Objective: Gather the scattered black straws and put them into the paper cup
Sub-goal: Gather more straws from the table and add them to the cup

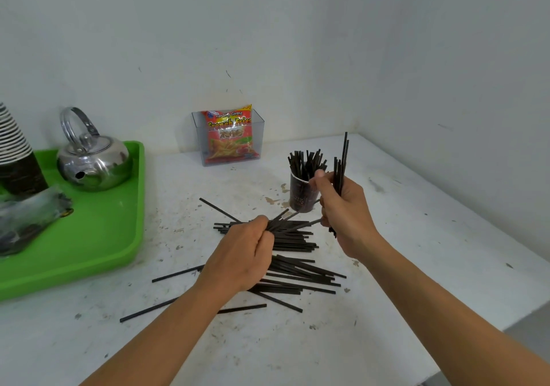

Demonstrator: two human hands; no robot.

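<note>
Several black straws [300, 278] lie scattered in a pile on the white table. A dark paper cup [301, 196] stands upright behind the pile with a bunch of straws sticking out of its top. My left hand [244, 254] rests over the pile, fingers closed on a few straws that point toward the cup. My right hand [346, 210], just right of the cup, grips an upright bundle of straws [342, 167], and its thumb reaches toward the cup's rim.
A green tray [98, 237] at the left holds a metal kettle [93, 159], a stack of paper cups [16, 159] and a plastic-wrapped bundle [29, 216]. A clear box with a snack bag [229, 137] stands against the back wall. The table's right edge [488, 219] runs diagonally.
</note>
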